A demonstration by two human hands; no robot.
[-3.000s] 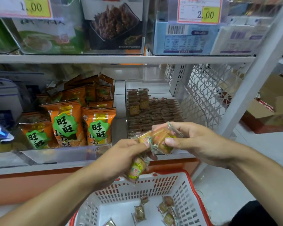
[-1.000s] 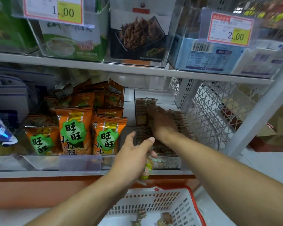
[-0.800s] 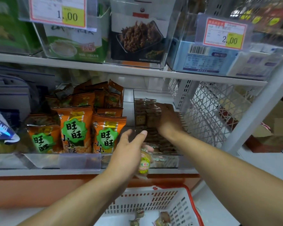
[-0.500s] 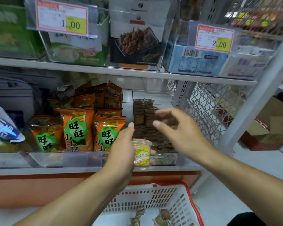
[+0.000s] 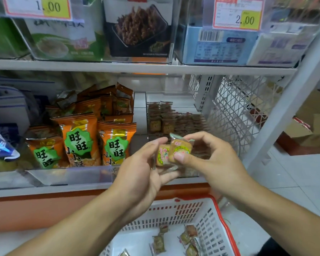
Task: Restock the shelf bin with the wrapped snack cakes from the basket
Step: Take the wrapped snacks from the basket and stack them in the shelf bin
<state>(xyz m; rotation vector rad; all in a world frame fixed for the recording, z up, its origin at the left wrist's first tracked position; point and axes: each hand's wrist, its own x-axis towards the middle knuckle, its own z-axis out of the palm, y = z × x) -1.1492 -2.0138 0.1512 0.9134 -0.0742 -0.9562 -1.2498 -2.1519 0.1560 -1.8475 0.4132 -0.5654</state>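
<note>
Half a second back our right hand [image 5: 213, 159] was open and drawing away from the shelf bin [image 5: 175, 115] with nothing in it; it has since come across to meet our left hand [image 5: 139, 174], and its thumb and forefinger now pinch the front wrapped snack cake [image 5: 179, 149] at the lower corner and top edge. Our left hand has kept its place in front of the shelf lip, fingers curled under and thumb up, holding a second cake [image 5: 163, 156] that sits just behind and touching the pinched one. Both cakes hang in the air before the bin's front wall, above the basket [image 5: 220, 209]. For room to move, we see the bin's open top bounded by a white divider [image 5: 139, 111] on its left and a white mesh side panel [image 5: 238, 108] on its right, with the upper shelf edge [image 5: 137, 68] overhead; the back of the bin floor shows bare white. Inside the bin, rows of brown wrapped cakes [image 5: 183, 122] lie packed together, stacked higher at the rear left. Left of the divider, a clear-fronted bin holds upright orange snack bags [image 5: 116, 143]. Below our wrists the white basket with its red rim holds several loose wrapped cakes [image 5: 174, 239] scattered on its floor, well apart from the hands. On the upper shelf, clear bins carry a price tag [image 5: 238, 13] reading 2.00 and another [image 5: 37, 7] reading 1.00.
</note>
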